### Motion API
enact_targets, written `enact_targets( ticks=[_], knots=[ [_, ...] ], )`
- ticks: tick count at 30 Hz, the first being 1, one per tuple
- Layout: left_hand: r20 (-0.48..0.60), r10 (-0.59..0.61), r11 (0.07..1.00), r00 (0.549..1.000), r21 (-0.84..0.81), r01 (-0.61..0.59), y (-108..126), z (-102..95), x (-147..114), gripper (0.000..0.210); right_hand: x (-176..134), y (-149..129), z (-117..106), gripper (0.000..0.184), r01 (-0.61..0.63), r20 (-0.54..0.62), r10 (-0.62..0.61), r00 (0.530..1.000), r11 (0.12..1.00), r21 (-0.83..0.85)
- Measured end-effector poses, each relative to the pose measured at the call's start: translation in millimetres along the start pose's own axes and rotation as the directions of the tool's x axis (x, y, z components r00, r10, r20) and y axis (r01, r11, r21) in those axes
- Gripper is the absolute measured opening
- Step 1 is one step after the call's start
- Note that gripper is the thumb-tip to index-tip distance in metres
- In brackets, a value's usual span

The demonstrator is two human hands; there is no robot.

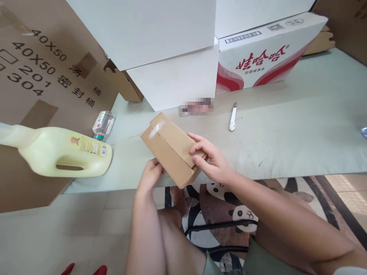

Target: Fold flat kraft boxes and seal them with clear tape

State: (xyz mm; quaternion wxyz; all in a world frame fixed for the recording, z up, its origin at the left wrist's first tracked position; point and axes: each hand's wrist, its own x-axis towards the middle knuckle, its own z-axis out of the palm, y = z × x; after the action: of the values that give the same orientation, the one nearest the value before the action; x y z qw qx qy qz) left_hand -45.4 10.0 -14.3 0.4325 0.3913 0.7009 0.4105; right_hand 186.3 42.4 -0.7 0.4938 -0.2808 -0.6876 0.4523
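Observation:
A small brown cardboard box [174, 152] is held tilted over the front edge of the table, a lengthwise seam showing on its upper face and a shiny patch, perhaps clear tape, at its far end. My left hand [151, 175] grips its lower left side, with the fingertips hidden beneath it. At the near right end, my right hand [210, 158] is closed on the box, thumb and fingers on its top and edge. A white utility knife [233, 117] lies on the table to the right, apart from both hands.
Large white cartons [174, 80] and a red-and-white water carton [263, 57] stand along the back. On the left are a big brown carton [65, 49], a pale yellow jug [51, 149] and a clear bottle [104, 124] with a green cap. A pale cloth [286, 133] covers the table.

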Motion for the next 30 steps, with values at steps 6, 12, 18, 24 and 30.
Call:
enact_targets(
  ticks=[6,12,18,24,30],
  knots=[
    [-0.546,0.395,0.743,0.739,-0.283,-0.606,-0.1,-3.9,15.3,0.053,-1.0,-3.2,-0.8,0.005,-0.051,0.157,0.04,0.987,0.996,0.067],
    [-0.544,0.424,0.797,0.724,-0.157,-0.584,8.4,-0.2,9.1,0.034,-3.2,1.9,-1.9,0.021,-0.066,0.245,0.044,0.968,0.995,0.081],
    [-0.573,0.416,0.772,0.707,-0.188,-0.607,9.6,-0.8,9.1,0.033,15.4,29.8,-50.8,0.037,-0.395,-0.229,0.321,0.919,0.737,-0.549],
    [-0.563,0.413,0.784,0.716,-0.18,-0.594,7.3,-3.0,9.4,0.034,15.2,58.5,-95.5,0.052,-0.505,-0.377,0.479,0.793,0.17,-0.846],
    [-0.574,0.418,0.781,0.704,-0.168,-0.601,6.3,-2.9,8.9,0.034,17.5,53.2,-100.2,0.033,-0.549,-0.411,0.525,0.746,0.134,-0.825]
  ],
)
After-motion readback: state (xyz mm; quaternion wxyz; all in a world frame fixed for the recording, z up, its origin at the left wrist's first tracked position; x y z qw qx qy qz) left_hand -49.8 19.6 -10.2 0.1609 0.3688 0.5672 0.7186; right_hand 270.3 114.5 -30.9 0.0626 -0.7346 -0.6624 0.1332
